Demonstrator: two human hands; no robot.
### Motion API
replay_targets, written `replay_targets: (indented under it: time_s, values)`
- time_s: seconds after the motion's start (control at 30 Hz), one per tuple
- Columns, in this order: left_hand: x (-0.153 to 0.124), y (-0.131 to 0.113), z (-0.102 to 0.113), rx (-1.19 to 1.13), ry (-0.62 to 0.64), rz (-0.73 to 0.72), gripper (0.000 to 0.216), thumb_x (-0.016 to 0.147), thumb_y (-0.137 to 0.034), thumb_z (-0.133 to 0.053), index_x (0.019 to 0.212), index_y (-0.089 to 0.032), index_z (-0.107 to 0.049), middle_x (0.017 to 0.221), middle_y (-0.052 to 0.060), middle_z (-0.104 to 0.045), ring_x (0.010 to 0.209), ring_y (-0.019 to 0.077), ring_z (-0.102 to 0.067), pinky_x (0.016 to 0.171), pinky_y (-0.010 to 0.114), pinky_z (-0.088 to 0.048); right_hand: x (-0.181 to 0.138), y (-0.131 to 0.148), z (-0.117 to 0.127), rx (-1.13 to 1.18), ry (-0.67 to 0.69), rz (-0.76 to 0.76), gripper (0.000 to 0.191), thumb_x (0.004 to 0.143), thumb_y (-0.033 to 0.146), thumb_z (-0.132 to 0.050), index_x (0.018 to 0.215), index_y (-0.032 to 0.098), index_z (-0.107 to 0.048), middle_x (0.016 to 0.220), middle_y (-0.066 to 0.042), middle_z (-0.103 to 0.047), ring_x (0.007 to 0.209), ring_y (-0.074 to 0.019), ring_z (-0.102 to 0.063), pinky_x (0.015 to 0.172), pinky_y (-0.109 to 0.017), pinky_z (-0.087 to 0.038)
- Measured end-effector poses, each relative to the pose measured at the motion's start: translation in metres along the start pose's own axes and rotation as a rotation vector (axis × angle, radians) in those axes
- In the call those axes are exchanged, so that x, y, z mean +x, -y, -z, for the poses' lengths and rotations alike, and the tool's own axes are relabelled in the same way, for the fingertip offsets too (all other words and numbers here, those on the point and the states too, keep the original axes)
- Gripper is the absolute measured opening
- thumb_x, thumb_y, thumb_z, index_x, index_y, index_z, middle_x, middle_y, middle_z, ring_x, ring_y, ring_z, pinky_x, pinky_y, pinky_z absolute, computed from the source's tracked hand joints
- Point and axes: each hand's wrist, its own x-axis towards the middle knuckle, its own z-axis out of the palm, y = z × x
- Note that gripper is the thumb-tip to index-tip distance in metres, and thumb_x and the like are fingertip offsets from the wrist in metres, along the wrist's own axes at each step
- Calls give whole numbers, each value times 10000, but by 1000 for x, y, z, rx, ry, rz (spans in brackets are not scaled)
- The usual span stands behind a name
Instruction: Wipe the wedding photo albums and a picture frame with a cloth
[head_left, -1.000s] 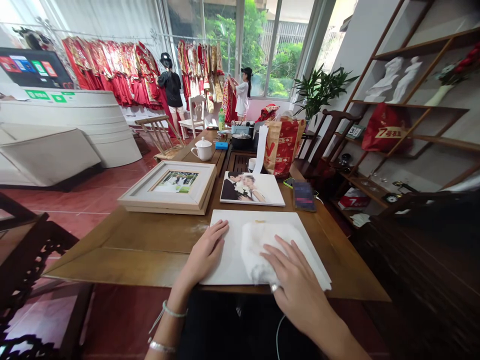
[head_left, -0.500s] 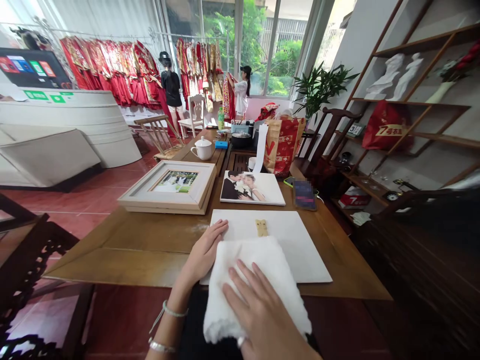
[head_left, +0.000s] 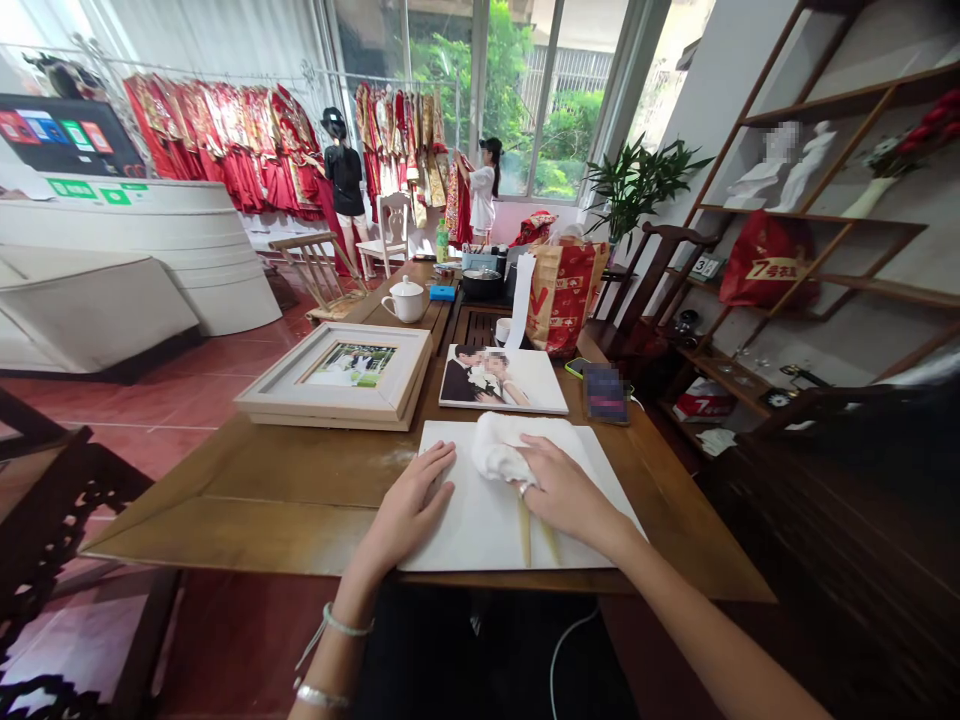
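Observation:
A white board [head_left: 480,520] lies flat at the near edge of the wooden table [head_left: 285,490]. My left hand [head_left: 411,505] rests flat on its left edge, fingers stretched out. My right hand [head_left: 564,490] presses a bunched white cloth [head_left: 496,450] onto the far part of the board, fingers over the cloth. A pale yellow strip [head_left: 525,530] shows on the board just below my right hand.
Beyond the board lie a printed wedding photo panel [head_left: 502,380], a stacked framed photo [head_left: 341,375], a phone [head_left: 604,392], a white teapot [head_left: 406,298] and a red paper bag [head_left: 564,292]. Two people stand at racks of red garments [head_left: 225,140]. Wooden shelves [head_left: 825,250] fill the right.
My right hand slid the cloth from the board's near edge to its far part, bunching it up. The left hand stayed on the board's left edge.

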Motion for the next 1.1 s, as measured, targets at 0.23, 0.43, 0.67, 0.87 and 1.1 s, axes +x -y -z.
replay_targets:
  time_s: [0.23, 0.43, 0.67, 0.87, 1.1]
  values:
    - [0, -2, 0, 54, 4, -24, 420, 931, -273, -420, 1329, -187, -523, 1419, 89, -509, 1353, 248, -409, 1132, 460, -313, 62, 25, 8, -56, 68, 50, 287, 865, 270, -451, 1014, 150, -664, 1107, -151, -660, 1071, -299, -563, 829, -360, -420]
    - [3, -8, 2, 69, 2, -61, 361, 921, -234, -441, 1245, -177, -589, 1348, 111, -565, 1315, 272, -448, 1106, 465, -351, 84, 52, -4, -67, 90, 122, 258, 825, 192, -458, 978, 156, -662, 1058, -128, -673, 1004, -267, -585, 771, -316, -420]
    - [2, -5, 2, 10, -19, -51, 379, 912, -231, -452, 1270, -210, -572, 1371, 87, -554, 1298, 257, -475, 1094, 445, -371, 45, 28, -8, -108, 5, 78, 394, 785, 79, -428, 1119, 149, -626, 1170, -117, -644, 1203, -249, -478, 981, -361, -337]
    - [-1, -3, 2, -8, 7, 4, 422, 926, -275, -433, 1333, -208, -517, 1446, 65, -479, 1374, 227, -379, 1146, 460, -287, 17, -4, -5, -172, -62, -47, 525, 764, 59, -421, 1272, 79, -549, 1312, -145, -572, 1316, -280, -375, 1076, -427, -273]
    - [0, -5, 2, -75, -8, 45, 425, 972, -308, -316, 1313, -199, -544, 1432, 44, -501, 1373, 196, -382, 1162, 425, -258, 7, 16, -23, -222, -102, -23, 541, 787, 112, -485, 1327, 84, -510, 1432, -136, -455, 1368, -358, -259, 1132, -534, -140]
